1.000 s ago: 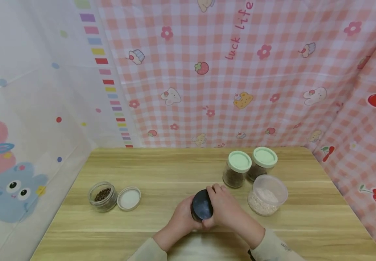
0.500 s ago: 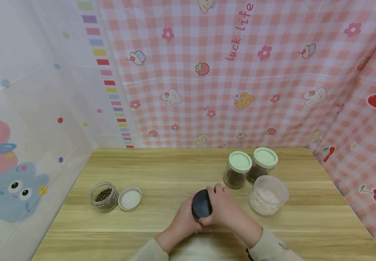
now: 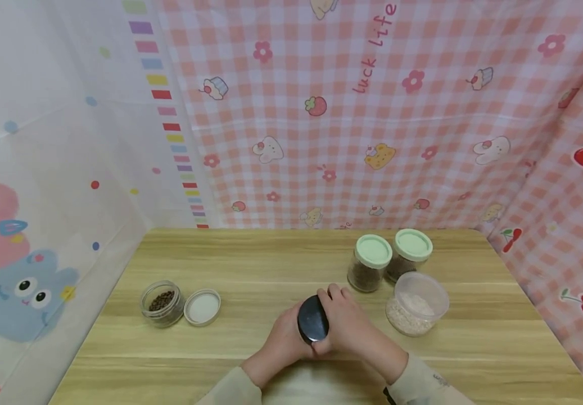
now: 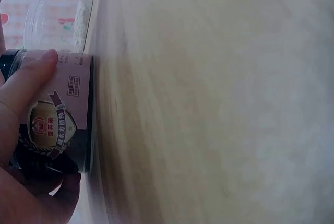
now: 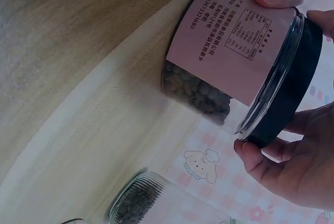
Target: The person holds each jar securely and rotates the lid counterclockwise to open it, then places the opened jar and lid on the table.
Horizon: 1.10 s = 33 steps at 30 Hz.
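A clear jar (image 5: 224, 41) with a pink label and dark, bean-like pieces inside stands near the front middle of the wooden table. My left hand (image 3: 282, 338) wraps round its body from the left, thumb across the label (image 4: 73, 85) in the left wrist view. From the right, my right hand (image 3: 350, 327) grips the jar's black lid (image 3: 313, 319) by its edge, fingers on the far side and thumb on the near side. The lid sits on the jar's mouth. In the head view, both hands hide most of the jar's body.
To the left, an uncovered glass jar (image 3: 162, 315) of brown pellets stands beside a white-lined lid (image 3: 203, 307). Two green-lidded jars (image 3: 374, 251) and a clear plastic tub (image 3: 412, 320) of pale flakes stand close on the right. A checked cloth (image 3: 291, 124) hangs behind the table.
Both hands stay on the black-lidded jar. The right thumb shifts slightly along the lid's near edge and back. The other jars stay put.
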Each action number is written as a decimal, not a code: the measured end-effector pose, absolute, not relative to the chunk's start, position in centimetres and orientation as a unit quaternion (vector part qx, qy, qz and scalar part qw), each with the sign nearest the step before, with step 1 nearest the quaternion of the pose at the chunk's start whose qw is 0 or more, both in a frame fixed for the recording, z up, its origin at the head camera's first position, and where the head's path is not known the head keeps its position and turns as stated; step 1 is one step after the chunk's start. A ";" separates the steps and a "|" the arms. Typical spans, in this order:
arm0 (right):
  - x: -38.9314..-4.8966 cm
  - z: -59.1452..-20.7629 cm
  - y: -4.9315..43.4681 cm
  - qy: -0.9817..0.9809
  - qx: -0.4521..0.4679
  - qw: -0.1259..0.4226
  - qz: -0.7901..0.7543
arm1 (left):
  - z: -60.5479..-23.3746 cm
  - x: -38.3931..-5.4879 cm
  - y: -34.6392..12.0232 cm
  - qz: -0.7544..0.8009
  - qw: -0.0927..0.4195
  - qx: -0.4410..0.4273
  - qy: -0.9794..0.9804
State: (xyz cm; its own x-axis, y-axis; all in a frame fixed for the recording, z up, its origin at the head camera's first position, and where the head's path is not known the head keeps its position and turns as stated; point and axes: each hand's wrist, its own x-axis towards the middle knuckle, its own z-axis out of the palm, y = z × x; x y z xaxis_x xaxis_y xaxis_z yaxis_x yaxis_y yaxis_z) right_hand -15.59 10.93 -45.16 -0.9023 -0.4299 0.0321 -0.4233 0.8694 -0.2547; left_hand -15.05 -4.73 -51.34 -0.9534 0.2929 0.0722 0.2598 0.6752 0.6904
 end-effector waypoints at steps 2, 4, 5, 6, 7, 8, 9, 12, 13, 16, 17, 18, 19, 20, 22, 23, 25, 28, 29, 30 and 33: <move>-15.7 -45.1 11.0 0.966 -0.224 0.014 -0.131 | -51.4 -15.1 -4.8 0.378 0.023 0.148 0.914; -15.7 -45.1 11.0 0.965 -0.228 0.013 -0.131 | -51.6 -15.1 -4.8 0.384 0.021 0.149 0.911; -15.8 -45.1 11.0 0.964 -0.230 0.013 -0.131 | -51.6 -15.1 -4.8 0.386 0.019 0.149 0.910; -15.8 -45.1 11.0 0.964 -0.231 0.012 -0.131 | -51.7 -15.1 -4.9 0.389 0.017 0.151 0.909; -15.8 -45.1 11.0 0.964 -0.233 0.012 -0.130 | -51.7 -15.1 -4.9 0.388 0.015 0.153 0.909; -15.8 -45.2 11.1 0.963 -0.235 0.011 -0.131 | -51.8 -15.1 -4.9 0.388 0.013 0.154 0.909; -15.9 -45.2 11.1 0.963 -0.237 0.010 -0.130 | -51.9 -15.1 -4.9 0.386 0.012 0.156 0.909; -15.9 -45.3 11.2 0.961 -0.244 0.009 -0.128 | -52.0 -15.2 -4.9 0.386 0.010 0.160 0.909; -16.0 -45.2 11.3 0.960 -0.247 0.009 -0.128 | -52.0 -15.2 -4.9 0.387 0.010 0.160 0.908; -16.1 -45.2 11.5 0.956 -0.262 0.010 -0.128 | -51.9 -15.2 -5.0 0.387 0.015 0.166 0.907; -16.2 -45.2 11.6 0.954 -0.269 0.015 -0.128 | -51.9 -15.3 -5.0 0.388 0.018 0.168 0.906; -16.3 -45.2 11.7 0.952 -0.278 0.020 -0.129 | -51.9 -15.3 -5.0 0.390 0.021 0.170 0.905; -16.4 -45.2 11.8 0.948 -0.289 0.028 -0.134 | -51.8 -15.3 -5.1 0.391 0.024 0.172 0.904; -16.6 -45.1 12.0 0.943 -0.300 0.038 -0.137 | -51.8 -15.4 -5.2 0.392 0.028 0.174 0.903; -16.9 -44.9 12.5 0.932 -0.328 0.060 -0.139 | -51.8 -15.4 -5.3 0.396 0.034 0.181 0.900; -17.0 -44.7 12.7 0.925 -0.345 0.074 -0.140 | -51.8 -15.4 -5.4 0.399 0.037 0.184 0.897; -17.2 -44.3 13.1 0.910 -0.379 0.094 -0.140 | -51.7 -15.5 -5.4 0.401 0.045 0.191 0.895; -17.4 -43.7 13.4 0.895 -0.417 0.111 -0.117 | -51.6 -15.5 -5.4 0.400 0.057 0.197 0.893; -17.3 -43.5 13.4 0.893 -0.421 0.116 -0.113 | -51.5 -15.5 -5.4 0.401 0.063 0.195 0.893; -17.2 -43.4 13.3 0.894 -0.418 0.118 -0.109 | -51.5 -15.5 -5.4 0.398 0.067 0.195 0.894; -16.7 -43.3 12.8 0.915 -0.374 0.115 -0.101 | -51.3 -15.7 -5.4 0.400 0.072 0.192 0.893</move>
